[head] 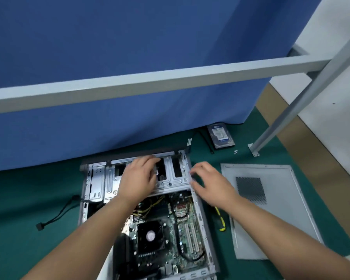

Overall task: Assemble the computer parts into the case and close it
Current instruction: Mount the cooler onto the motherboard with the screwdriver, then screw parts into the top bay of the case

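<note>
An open grey computer case (202, 217) lies on the green mat, its motherboard (176, 233) and black fan (150, 235) exposed. A silver drive cage (170, 178) spans the case's far end. My left hand (137, 178) rests on top of that cage, fingers bent over a dark part near a cage opening. My right hand (208, 180) lies at the case's right wall, fingertips curled onto the cage's right edge. The grey side panel (271, 209) lies flat to the right. A hard drive (220, 136) with a blue label sits at the back.
A blue cloth screen (129, 77) hangs close behind the case. A grey frame bar (150, 83) and a slanted leg (291, 110) cross above. A black cable with a connector (55, 215) trails left. A yellow-black tool (220, 221) lies between case and panel. Small screws (236, 151) sit near the drive.
</note>
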